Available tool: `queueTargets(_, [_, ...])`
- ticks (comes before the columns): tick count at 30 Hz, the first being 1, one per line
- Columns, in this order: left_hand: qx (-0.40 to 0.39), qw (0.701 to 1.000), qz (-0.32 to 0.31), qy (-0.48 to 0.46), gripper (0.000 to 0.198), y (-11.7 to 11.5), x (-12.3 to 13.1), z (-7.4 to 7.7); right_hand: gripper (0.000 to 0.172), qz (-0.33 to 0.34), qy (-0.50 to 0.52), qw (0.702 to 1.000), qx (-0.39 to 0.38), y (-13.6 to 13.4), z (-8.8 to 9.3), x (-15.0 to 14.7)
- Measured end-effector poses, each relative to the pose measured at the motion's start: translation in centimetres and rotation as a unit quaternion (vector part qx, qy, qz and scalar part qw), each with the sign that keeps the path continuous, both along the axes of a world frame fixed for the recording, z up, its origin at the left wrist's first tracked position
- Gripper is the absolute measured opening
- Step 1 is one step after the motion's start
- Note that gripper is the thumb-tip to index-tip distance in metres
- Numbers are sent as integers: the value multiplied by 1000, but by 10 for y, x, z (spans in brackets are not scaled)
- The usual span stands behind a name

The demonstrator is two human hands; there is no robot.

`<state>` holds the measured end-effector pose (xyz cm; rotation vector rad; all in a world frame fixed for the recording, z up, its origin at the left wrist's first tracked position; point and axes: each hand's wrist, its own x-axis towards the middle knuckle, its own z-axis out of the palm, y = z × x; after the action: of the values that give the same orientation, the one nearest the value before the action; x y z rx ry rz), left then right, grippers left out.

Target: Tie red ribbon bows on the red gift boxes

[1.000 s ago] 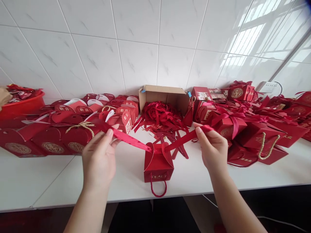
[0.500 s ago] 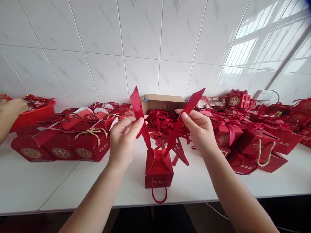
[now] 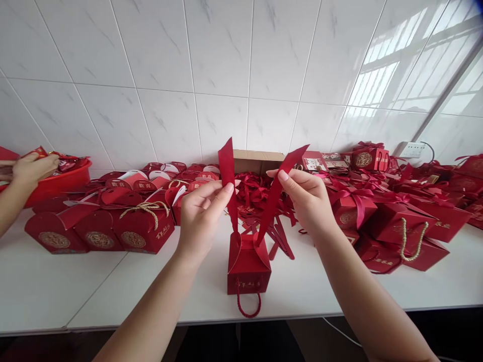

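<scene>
A small red gift box (image 3: 249, 269) stands upright near the table's front edge, its rope handle hanging toward me. A red ribbon (image 3: 268, 213) comes up from its top in two strands. My left hand (image 3: 206, 213) pinches the left strand between thumb and fingers, its slanted tip sticking up above. My right hand (image 3: 307, 198) pinches the right strand the same way. The strands rise apart in a V and are not crossed. Both hands are above the box, one on each side, not touching it.
Several red boxes (image 3: 100, 234) stand in rows at left; filled, bow-tied boxes (image 3: 400, 216) are piled at right. A cardboard carton (image 3: 258, 156) with loose ribbons is behind. At far left another person's hand (image 3: 35, 168) is over a red basin (image 3: 70, 178) of packets. A power strip (image 3: 414, 150) lies by the wall.
My left hand has moved right, bringing the two ribbon ends closer together. My right hand shifted slightly left. The other person's hand has come further into view over the basin.
</scene>
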<state>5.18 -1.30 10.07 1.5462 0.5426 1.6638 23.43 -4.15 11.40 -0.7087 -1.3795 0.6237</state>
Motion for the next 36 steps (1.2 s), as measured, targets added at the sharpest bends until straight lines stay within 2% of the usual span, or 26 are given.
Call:
queueTargets(7, [8,1000,3,-15,10,2,2,-4,25,-13,0,1000,10,0,-1,0])
queueTargets(11, [10,1000,6,-3,13,1,2,-4,23,-4,25,1000,7,1,0,-2])
queueTargets(14, [13,999,7,37,19,-2,1,0,27,27,31,999,-32,2,3,-5])
queueTargets(18, [34,988,6,148,23,-7,0,6,23,33,-34,996,-69,2,9,-10])
queueTargets(21, [64,977,5,205,25,-8,1,9,20,77,-87,991,-58,-1,10,-10])
queueTargets(25, [76,974,-7,213,23,-6,4,10,24,120,-114,985,-41,-3,2,-9])
queueTargets(28, [53,969,-55,237,24,-2,2,9,26,125,-117,985,-31,1,-4,-7])
queueTargets(30, [5,958,-114,261,25,2,-2,7,25,132,-143,981,-9,4,-7,-3])
queueTargets(32, [-56,948,-160,268,25,7,-7,5,21,123,-208,969,45,8,-8,3])
queueTargets(34, [-111,943,-185,253,25,11,-13,3,18,93,-292,943,127,11,-8,9])
queueTargets(36, [-156,941,-203,221,24,13,-17,1,19,54,-370,904,207,12,-7,14])
